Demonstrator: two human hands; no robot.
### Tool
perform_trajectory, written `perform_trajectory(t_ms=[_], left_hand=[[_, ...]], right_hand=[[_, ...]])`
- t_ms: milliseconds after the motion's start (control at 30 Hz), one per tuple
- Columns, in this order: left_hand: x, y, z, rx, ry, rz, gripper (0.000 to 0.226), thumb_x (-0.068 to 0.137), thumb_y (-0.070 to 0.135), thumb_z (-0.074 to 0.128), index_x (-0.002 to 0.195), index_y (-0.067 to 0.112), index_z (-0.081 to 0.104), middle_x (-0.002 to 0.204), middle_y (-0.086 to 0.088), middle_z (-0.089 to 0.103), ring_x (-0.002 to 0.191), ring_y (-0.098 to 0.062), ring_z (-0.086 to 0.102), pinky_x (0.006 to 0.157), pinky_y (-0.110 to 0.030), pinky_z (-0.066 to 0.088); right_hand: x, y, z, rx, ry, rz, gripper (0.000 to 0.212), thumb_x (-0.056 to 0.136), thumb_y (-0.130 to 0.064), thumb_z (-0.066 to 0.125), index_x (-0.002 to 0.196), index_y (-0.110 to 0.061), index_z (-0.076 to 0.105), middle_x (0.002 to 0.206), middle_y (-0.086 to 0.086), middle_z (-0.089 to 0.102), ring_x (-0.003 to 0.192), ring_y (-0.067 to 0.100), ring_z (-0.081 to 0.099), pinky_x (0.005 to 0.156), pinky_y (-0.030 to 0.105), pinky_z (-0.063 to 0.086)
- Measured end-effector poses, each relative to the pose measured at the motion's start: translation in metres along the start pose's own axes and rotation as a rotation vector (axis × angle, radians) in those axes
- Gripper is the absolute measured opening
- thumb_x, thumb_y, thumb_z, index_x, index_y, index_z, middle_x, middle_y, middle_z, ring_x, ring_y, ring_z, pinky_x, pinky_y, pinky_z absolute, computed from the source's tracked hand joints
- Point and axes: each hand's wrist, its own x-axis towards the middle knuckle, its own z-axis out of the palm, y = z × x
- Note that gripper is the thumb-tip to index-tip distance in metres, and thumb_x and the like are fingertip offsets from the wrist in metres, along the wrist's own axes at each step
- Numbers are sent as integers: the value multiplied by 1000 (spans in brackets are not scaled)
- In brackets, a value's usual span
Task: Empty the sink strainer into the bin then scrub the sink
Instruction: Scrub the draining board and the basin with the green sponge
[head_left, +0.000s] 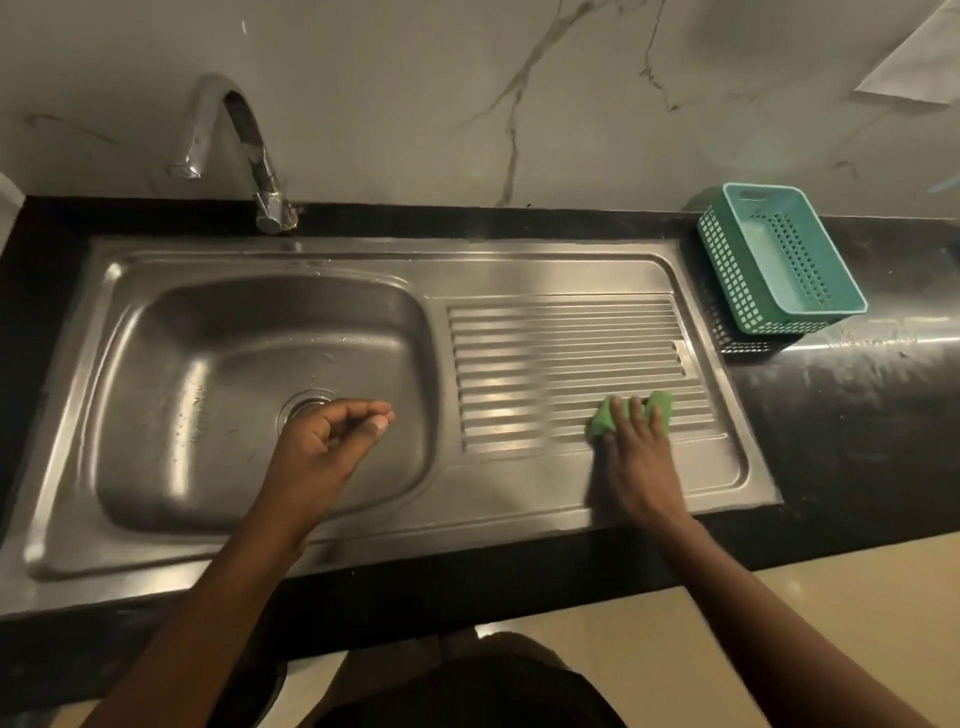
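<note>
Right hand (636, 457) pressed flat on green scrub pad (631, 420) to work the sink (363, 530) drainboard ribs, left hand (324, 441) loosely curled, empty, over basin near strainer (304, 405), probably for balance.

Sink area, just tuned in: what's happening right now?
A person is scrubbing the steel sink. Their right hand presses a green scrub pad flat on the ribbed drainboard, near its front right corner. The left hand hangs loosely curled over the basin, just above the drain, holding nothing visible. No water shows at the tap. A teal basket sits on the black counter to the right. The bin is not in view.
</note>
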Motion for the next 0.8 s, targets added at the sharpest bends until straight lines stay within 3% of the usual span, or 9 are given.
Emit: perform_trajectory(t_ms=[100, 200, 300, 367, 400, 467, 533, 700, 800], left_hand=[[-14, -8, 4, -7, 40, -7, 16, 97, 13, 72, 108, 21, 81, 108, 0, 83, 109, -19, 76, 102, -44, 59], [-32, -10, 12, -35, 70, -20, 17, 98, 10, 70, 105, 22, 80, 109, -3, 83, 111, -23, 76, 91, -27, 62], [-48, -10, 21, -27, 75, -32, 17, 98, 7, 69, 109, 16, 78, 111, -8, 81, 113, -28, 75, 97, -37, 61], [-58, -7, 23, -9, 69, -38, 18, 99, 8, 68, 112, 15, 78, 113, -7, 81, 116, -27, 74, 103, -46, 58], [-62, -6, 23, 3, 68, -34, 19, 99, 10, 68, 114, 16, 78, 115, -5, 81, 117, -25, 74, 104, -47, 57], [-71, -3, 21, 16, 89, -15, 19, 99, 11, 68, 114, 17, 78, 114, -3, 81, 116, -22, 75, 104, -44, 58], [-81, -1, 16, -36, 122, 1, 19, 99, 9, 67, 112, 17, 78, 109, -2, 83, 110, -22, 78, 95, -36, 64], [-97, 2, -6, -25, 163, 89, 19, 100, 12, 67, 116, 17, 77, 113, 2, 82, 110, -16, 77, 92, -37, 60], [-102, -1, -23, -16, 178, 78, 20, 100, 15, 67, 117, 20, 77, 114, 4, 82, 110, -15, 77, 95, -40, 60]], right_hand=[[-21, -49, 36, -54, -22, -85, 62, 113, -32, 26, 168, -16, 2, 175, 12, -8, 161, 32, -16, 131, 49, -6], [-51, -130, 71, -46, -103, -301, 66, 109, -26, 32, 169, -20, 5, 175, 9, -9, 160, 32, -19, 130, 51, -6], [-81, -192, 84, -11, -244, -492, 69, 107, -31, 42, 168, -20, 13, 176, 8, -2, 160, 31, -17, 130, 54, -6], [-96, -208, 79, 14, -364, -653, 66, 103, -30, 54, 162, -14, 33, 173, 14, 21, 162, 34, 6, 131, 56, 5], [-100, -213, 72, 80, -444, -701, 55, 102, -26, 57, 153, -10, 47, 164, 19, 38, 156, 37, 27, 128, 58, 20], [-106, -215, 52, 394, -591, -618, 32, 104, -21, 53, 131, -6, 62, 132, 22, 64, 124, 39, 60, 106, 59, 48], [-107, -208, 31, 634, -689, -430, 29, 109, -27, 44, 125, -11, 63, 116, 16, 71, 107, 30, 67, 98, 54, 54], [-86, -131, -10, 934, -446, -159, 35, 113, -31, 42, 134, -12, 62, 118, 18, 73, 106, 35, 72, 95, 63, 54], [-73, -71, -26, 731, -137, -197, 41, 113, -43, 39, 150, -34, 51, 143, -1, 62, 123, 15, 63, 105, 48, 54]])
